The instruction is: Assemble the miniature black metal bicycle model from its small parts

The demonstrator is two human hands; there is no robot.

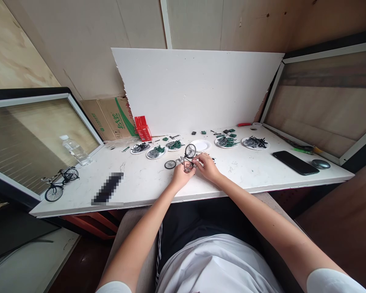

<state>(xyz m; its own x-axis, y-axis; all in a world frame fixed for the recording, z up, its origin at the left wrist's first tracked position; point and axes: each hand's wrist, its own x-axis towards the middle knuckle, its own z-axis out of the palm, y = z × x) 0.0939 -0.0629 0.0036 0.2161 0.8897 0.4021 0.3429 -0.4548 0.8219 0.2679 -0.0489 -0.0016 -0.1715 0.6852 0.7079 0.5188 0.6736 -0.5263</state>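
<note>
Bike (pixel 190 151) is between both hands over the worktop (pixel 152 183): fingers of the left hand (pixel 183 175) grip it low, those of the right hand (pixel 206 165) pinch its side. Beyond, plates (pixel 256 149) bear parts (pixel 227 141); a second bike (pixel 61 176) stands far left.

I see a red box (pixel 143 128) on the white worktop (pixel 149 183). Right of that box spread round white plates (pixel 201 145) and loose dark green pieces (pixel 203 132); far right of it lies a black phone (pixel 295 162). Left of it are a bottle (pixel 75 150) and a model bicycle (pixel 54 193).
</note>
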